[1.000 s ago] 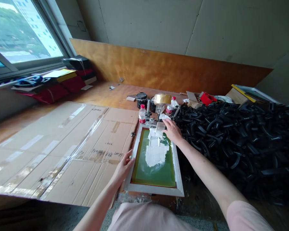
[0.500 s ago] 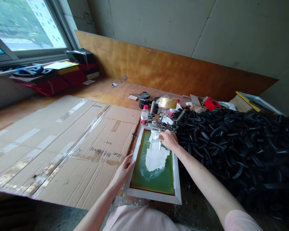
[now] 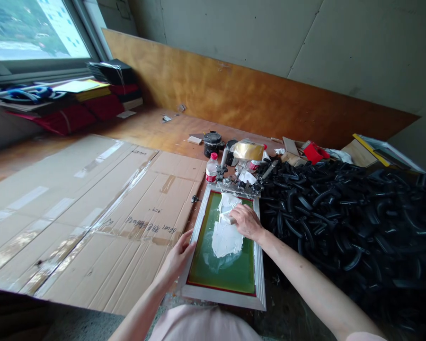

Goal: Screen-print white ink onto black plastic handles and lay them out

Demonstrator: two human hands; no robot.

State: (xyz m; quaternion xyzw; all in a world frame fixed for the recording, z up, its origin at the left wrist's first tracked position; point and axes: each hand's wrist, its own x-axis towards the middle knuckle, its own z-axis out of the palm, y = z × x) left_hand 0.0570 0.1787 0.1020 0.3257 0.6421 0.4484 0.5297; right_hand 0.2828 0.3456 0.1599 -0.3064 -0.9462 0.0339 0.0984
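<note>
A metal-framed printing screen (image 3: 258, 265) with green mesh lies on the table in front of me, a thick patch of white ink (image 3: 227, 237) spread over its middle. My right hand (image 3: 246, 220) is closed on a small white-smeared squeegee (image 3: 228, 219) pressed onto the ink in the upper half of the mesh. My left hand (image 3: 179, 255) grips the frame's left edge, thumb on top, fingers curled round the rail. A metal hinge clamp (image 3: 242, 187) holds the screen's far end.
A large heap of black curved plastic parts (image 3: 348, 213) fills the table to the right. Behind the screen stand a small bottle with a red cap (image 3: 211, 168), a black ink tin (image 3: 212, 143) and a tape roll (image 3: 248, 151). Flattened cardboard (image 3: 92, 213) covers the left.
My right hand has drawn the squeegee toward me from the screen's far end to the upper middle of the mesh. My left hand stays on the frame's left edge.
</note>
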